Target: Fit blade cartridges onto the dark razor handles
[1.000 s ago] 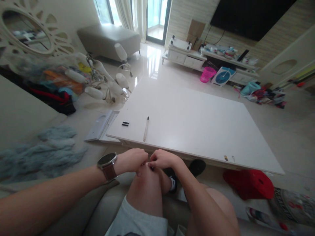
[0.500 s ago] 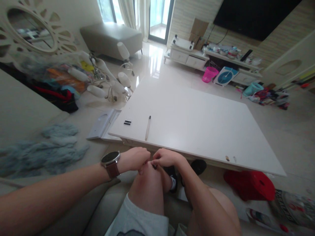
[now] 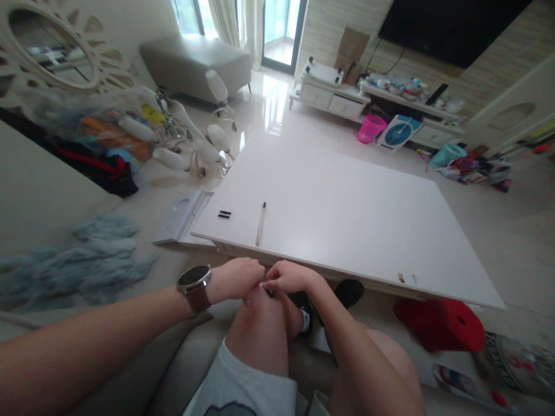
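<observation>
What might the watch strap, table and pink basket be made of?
Strap: likely leather or imitation, from its dull brown look. Table: perhaps lacquered wood or laminate; its white top has a soft sheen. Basket: probably plastic, with bright openwork sides.

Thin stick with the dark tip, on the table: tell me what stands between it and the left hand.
Only the near edge of the white table shows between the left hand, at the knee, and the stick.
</observation>
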Demonstrator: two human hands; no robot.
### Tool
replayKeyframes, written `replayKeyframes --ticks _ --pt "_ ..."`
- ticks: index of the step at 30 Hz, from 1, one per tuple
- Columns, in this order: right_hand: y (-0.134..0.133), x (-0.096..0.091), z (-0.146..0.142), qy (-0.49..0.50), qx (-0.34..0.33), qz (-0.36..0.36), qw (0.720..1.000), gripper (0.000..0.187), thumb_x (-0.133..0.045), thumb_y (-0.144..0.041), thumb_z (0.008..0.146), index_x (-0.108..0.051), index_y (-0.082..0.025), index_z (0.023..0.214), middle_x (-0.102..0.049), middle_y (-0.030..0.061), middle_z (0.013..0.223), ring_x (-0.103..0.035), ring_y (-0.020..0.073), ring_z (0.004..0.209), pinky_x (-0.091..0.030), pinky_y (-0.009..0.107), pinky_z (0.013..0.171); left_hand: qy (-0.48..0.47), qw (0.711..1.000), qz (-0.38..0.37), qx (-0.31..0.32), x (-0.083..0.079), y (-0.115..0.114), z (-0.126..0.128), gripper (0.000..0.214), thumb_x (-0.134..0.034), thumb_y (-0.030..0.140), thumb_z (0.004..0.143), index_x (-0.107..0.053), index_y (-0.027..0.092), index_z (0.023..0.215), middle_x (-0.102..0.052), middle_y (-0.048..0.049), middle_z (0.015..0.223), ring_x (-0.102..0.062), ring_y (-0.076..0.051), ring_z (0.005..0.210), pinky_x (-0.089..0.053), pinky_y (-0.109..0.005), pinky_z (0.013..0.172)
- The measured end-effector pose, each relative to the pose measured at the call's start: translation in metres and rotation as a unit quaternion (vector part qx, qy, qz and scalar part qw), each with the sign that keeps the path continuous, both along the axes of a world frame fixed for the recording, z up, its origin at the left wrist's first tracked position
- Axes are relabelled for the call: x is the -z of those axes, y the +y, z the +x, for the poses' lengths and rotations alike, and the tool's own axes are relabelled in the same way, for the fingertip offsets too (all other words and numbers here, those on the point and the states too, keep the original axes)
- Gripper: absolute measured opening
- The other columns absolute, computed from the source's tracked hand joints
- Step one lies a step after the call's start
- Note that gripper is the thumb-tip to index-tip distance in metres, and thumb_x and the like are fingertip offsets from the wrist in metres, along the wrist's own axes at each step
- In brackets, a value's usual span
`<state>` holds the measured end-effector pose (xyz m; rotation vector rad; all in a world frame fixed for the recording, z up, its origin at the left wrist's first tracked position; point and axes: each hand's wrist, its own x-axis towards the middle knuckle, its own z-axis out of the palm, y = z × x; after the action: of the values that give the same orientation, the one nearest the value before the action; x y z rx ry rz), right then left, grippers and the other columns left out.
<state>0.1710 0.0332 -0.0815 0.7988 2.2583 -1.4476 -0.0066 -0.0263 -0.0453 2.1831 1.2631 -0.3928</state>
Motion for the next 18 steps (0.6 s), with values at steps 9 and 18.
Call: replayKeyframes --ticks 9,18 --pt "0.0017 -0.0017 0.0032 0.0 -0.01 0.001 1.0 0.031 -0.061 -0.042 0.088 -0.073 -0.016 0.075 -0.062 -0.0021 0.063 -0.049 0.01 0.058 -0.032 0.023 0.054 0.006 1.0 -0.014 0.001 -0.0027 0.0018 0.0018 0.019 -0.084 0.027 0.07 -0.078 0.018 0.086 -0.074 -0.0105 0.088 -0.07 -0.03 0.089 -0.054 -0.038 0.083" --pt "0.002 0.0001 0.0014 0.005 -0.018 0.006 1.0 0.03 -0.061 -0.041 0.087 -0.073 -0.015 0.075 -0.062 -0.0022 0.063 -0.049 0.0096 0.057 -0.032 0.022 0.054 0.001 1.0 -0.009 0.006 0.0025 0.0018 0.0013 0.019 -0.084 0.028 0.069 -0.078 0.018 0.084 -0.074 -0.0105 0.086 -0.07 -0.031 0.087 -0.054 -0.038 0.081"
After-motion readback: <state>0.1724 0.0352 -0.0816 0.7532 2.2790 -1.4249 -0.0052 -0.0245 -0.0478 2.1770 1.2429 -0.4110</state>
